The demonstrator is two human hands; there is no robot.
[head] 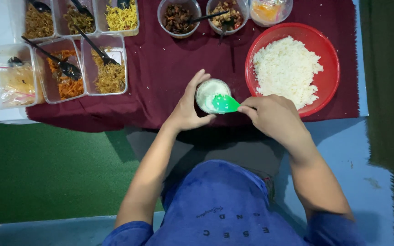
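A small cup of white rice [211,94] sits at frame centre on the maroon cloth [160,73], left hand [189,109] curled around it. The right hand [272,114] pinches a green rice paddle [225,104] pressed onto the rice, beside the red rice bowl [329,75].

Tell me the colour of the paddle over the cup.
Bright green paddle, seen in the head view.

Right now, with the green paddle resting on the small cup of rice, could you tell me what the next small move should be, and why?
Probably press the green paddle down to pack the rice. The right hand holds it flat on the small cup, which already looks full of white rice, and the left hand grips the cup's side to steady it.
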